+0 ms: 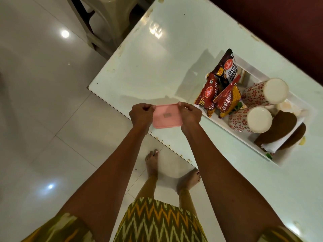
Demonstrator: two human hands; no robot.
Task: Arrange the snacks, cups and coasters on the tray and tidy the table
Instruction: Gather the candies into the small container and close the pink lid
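Note:
A folded pink cloth (167, 116) is stretched between my hands over the table's near edge. My left hand (142, 114) pinches its left top corner and my right hand (190, 114) pinches the right top corner. To the right, a white tray (295, 100) holds three snack packets: salted peanuts (229, 67) and two red packets (208, 95) (227, 100). Two floral cups (265, 91) (250, 120) stand upside down in the tray. Beside them lean two brown round coasters (277, 126) (295, 137), with folded white paper (270, 145) under them.
The glossy white table (157, 58) runs away to the upper right beside a dark red wall. A cream plastic chair (104, 20) stands off its far left corner. My bare feet are on the white tiled floor (43, 102) below the table edge.

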